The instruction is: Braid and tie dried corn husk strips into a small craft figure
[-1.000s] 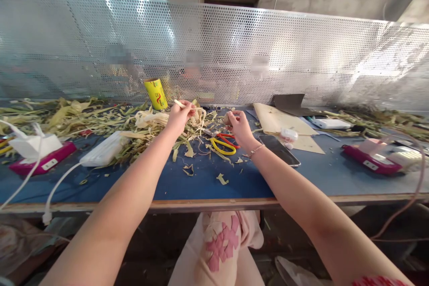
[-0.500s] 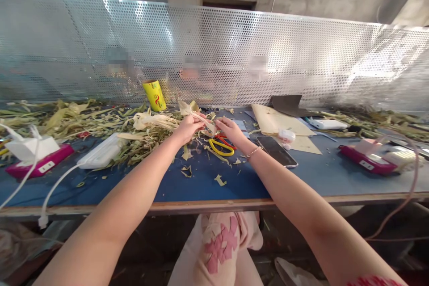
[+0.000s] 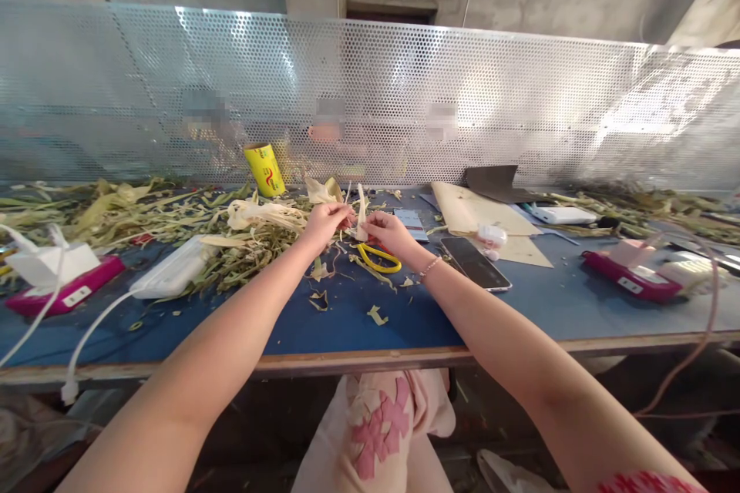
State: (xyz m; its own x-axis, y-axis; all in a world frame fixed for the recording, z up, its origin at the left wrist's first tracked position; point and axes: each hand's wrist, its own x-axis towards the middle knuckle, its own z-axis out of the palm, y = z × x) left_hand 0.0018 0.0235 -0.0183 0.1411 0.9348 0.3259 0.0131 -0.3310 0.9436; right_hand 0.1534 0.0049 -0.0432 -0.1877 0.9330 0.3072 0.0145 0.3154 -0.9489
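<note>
Remote log, head view. Landmark: the scissors (image 3: 386, 270), known by their yellow handle loop (blades not visible to me).

Right hand (image 3: 385, 229): just beyond the scissors, thumb and fingers pinching the lower end of a pale husk strip (image 3: 362, 208). The strip stands nearly upright, its narrow tip free.

Left hand (image 3: 328, 225): beyond the scissors and to their left, fingertips pressed together. A thin pale strand (image 3: 348, 191) rises from them; I take it to be pinched there (the contact itself is too small to be sure of).

Handling estimate: the strip should be very light, papery and dry, stiff enough to stand by itself but prone to splitting lengthwise. I would grip the broad end flat between thumb and finger pads, lightly, and keep off the tip. Slip risk seems low; a hard tug might tear it. The strand looks weaker still, best held near its base.

Surroundings: dry husk pile (image 3: 254, 246) left of the scissors, yellow tube (image 3: 264, 169) farther off beyond that pile, phone (image 3: 475, 263) to the scissors' right, small scraps on the blue table (image 3: 347, 331) nearer me.
</note>
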